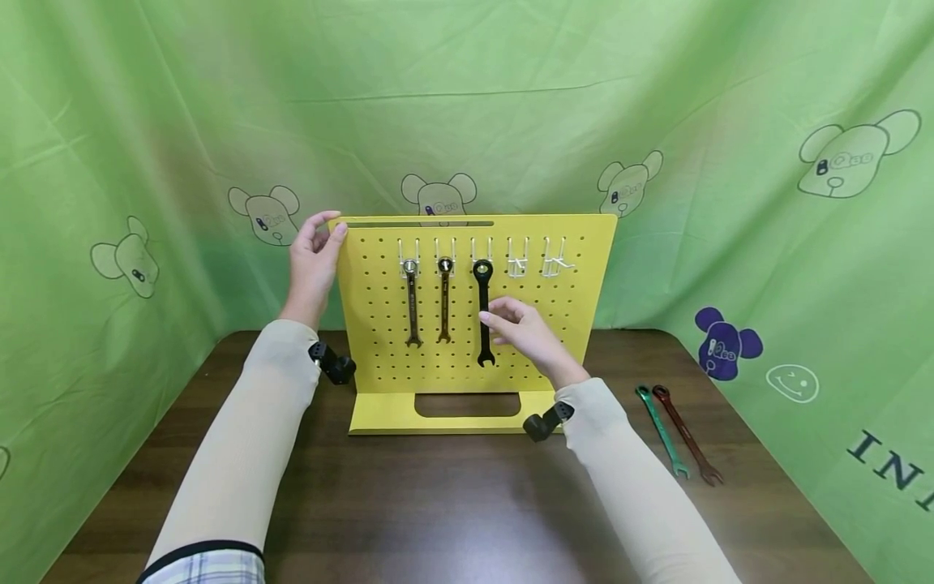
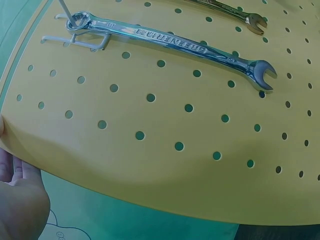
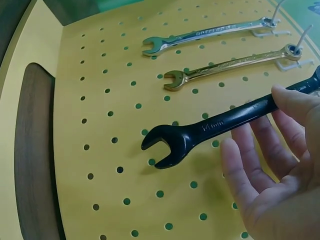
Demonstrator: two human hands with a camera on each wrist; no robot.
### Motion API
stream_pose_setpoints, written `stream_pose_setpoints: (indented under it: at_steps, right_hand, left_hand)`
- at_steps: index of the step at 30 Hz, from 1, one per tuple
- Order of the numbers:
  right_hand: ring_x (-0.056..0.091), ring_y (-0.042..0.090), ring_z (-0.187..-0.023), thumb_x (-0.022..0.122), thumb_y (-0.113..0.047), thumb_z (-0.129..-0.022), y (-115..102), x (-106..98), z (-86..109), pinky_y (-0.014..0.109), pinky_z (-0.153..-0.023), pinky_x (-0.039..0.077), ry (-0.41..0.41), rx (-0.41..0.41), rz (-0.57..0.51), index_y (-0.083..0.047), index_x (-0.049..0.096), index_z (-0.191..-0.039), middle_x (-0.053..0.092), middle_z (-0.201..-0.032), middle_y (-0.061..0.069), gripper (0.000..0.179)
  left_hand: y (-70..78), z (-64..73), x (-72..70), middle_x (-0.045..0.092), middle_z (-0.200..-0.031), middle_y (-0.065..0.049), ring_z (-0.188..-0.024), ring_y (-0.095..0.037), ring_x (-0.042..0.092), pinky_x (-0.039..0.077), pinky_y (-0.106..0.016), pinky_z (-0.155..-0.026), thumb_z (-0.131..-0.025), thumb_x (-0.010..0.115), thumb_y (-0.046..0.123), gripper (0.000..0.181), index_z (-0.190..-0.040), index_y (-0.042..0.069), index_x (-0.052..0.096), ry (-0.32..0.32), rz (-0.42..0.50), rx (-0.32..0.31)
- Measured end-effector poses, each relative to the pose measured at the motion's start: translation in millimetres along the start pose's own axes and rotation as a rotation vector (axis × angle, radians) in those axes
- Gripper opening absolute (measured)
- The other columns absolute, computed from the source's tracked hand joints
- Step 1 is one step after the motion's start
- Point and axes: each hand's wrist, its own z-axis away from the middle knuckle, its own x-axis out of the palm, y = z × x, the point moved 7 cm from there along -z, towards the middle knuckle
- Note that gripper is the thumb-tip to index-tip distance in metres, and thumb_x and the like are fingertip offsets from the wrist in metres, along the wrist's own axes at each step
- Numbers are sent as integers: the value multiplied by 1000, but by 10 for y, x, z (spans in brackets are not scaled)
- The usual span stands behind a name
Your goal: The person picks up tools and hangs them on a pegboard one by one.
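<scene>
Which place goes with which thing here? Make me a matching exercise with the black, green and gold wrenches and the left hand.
1. Black wrench
2. Green wrench
3. Gold wrench
4. Left hand

A. At the pegboard's top left corner
B. Hanging beside the silver wrench
C. Held by the right hand
D. Lying on the table

Pairs: 1-C, 2-D, 3-B, 4-A

We see a black wrench (image 1: 484,298) nearly upright, ring end up, forked end down, its shaft (we read "14mm" stamped there) pinched by the right hand (image 1: 531,334). Its ring is at the third hook (image 1: 473,248) from the left; we cannot tell whether it is threaded on. The yellow pegboard (image 1: 464,304), pierced with rows of holes, stands upright, its upper left corner gripped by the left hand (image 1: 312,264).
</scene>
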Motion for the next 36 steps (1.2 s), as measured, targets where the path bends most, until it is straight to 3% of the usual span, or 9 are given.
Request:
stream_pose_setpoints:
  at_steps: [6, 21, 32, 36]
  right_hand:
    - [57, 31, -110, 60, -32, -102, 24, -1, -10, 47, -100, 50, -5, -5, -2, 1, 54, -129, 61, -128, 20, 42]
    - [60, 34, -117, 55, -30, -105, 10, -69, 42, 45, -103, 47, -33, -45, -38, 2, 51, -135, 62, -125, 21, 44]
    - [62, 36, -112, 57, -31, -104, 37, -132, 174, 56, -102, 45, -93, -43, 26, 3, 52, -134, 64, -124, 22, 45]
    - [63, 37, -109, 57, -29, -104, 68, -175, 232, 55, -100, 47, -106, -41, 58, 5, 51, -133, 64, -122, 25, 45]
  left_hand:
    - [1, 0, 11, 63, -106, -2, -92, -14, 60, 55, -24, -80, -99, 65, 24, 32, -129, 14, 62, 1, -22, -2]
    - [3, 8, 5, 63, -106, -2, -92, -14, 59, 55, -24, -80, -98, 66, 24, 26, -124, 20, 65, 7, -8, -11]
    - [6, 3, 5, 63, -106, -2, -92, -14, 60, 55, -23, -79, -98, 66, 23, 26, -124, 19, 65, 7, 11, -6]
    - [-3, -1, 10, 63, -106, -2, -91, -14, 60, 55, -23, -79, -98, 66, 23, 25, -123, 20, 65, 7, 3, -7]
